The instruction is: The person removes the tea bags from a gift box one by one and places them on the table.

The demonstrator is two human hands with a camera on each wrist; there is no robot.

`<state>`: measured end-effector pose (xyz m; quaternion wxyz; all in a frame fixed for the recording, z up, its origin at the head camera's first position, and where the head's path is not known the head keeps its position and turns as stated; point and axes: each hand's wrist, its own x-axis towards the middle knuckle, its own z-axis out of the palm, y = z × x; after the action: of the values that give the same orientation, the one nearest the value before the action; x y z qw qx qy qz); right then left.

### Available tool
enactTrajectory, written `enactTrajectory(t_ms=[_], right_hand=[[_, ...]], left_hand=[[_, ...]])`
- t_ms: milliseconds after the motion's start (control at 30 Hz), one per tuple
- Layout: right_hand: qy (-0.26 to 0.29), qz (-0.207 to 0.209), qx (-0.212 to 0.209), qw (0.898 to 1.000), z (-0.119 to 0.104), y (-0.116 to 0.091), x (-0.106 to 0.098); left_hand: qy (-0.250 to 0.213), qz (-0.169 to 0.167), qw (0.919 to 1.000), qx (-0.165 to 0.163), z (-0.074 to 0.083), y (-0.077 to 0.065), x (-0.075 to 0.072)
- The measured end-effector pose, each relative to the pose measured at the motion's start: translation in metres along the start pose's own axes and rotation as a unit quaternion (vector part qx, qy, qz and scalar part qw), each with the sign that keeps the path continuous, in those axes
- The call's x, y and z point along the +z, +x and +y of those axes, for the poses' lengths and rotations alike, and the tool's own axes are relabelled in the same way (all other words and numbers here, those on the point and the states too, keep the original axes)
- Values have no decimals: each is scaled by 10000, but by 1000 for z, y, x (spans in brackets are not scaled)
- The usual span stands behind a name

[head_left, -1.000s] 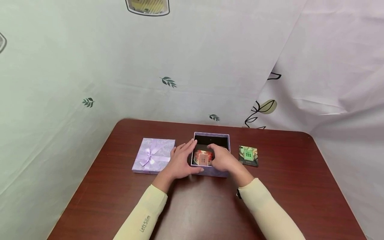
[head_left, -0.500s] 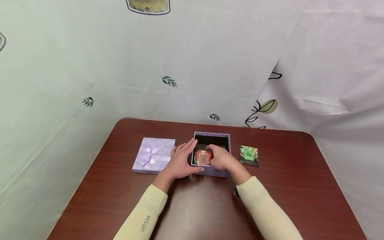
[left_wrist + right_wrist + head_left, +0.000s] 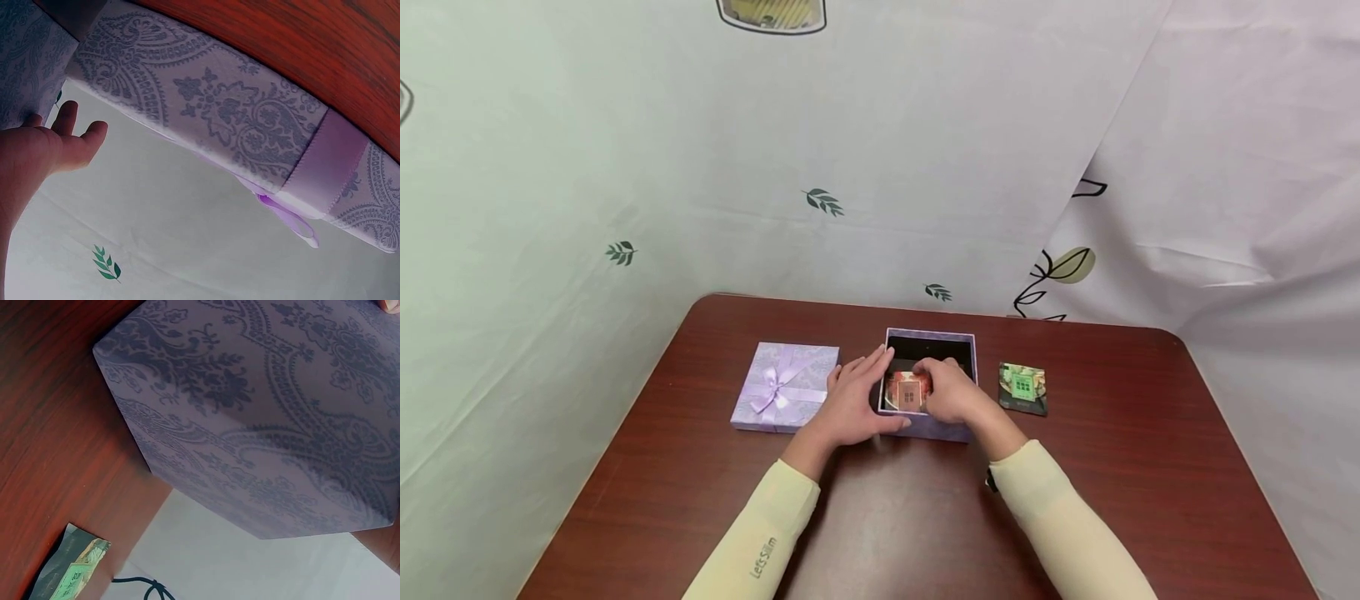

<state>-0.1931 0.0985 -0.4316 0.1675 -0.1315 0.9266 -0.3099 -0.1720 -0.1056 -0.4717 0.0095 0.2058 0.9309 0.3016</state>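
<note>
Box (image 3: 936,428): was covered in pale purple paper, patterned darker; was set upright on the table (image 3: 880,517), its top opened.
Inside: was seen to be black, edged by a thin pale rim.
Red packet (image 3: 906,392): was printed with a framed, lettered label and faced upward.
Packet's place: was contained within the box, near left; its right edge was hidden.

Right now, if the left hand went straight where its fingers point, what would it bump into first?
Probably the open purple box. The left hand has its fingertips by the box's left rim, though I can't tell if they touch.
</note>
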Motion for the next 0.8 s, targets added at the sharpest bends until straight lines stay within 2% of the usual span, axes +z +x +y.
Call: enactTrajectory(t_ms=[433,800], right_hand=[[129,246,-103,9996,2,-1,1],[165,151,-202,9995,-6,1,4]], left_hand=[[-61,-21,10000,3,2,-1,-2],[-82,21,10000,33,1,-1,-2]])
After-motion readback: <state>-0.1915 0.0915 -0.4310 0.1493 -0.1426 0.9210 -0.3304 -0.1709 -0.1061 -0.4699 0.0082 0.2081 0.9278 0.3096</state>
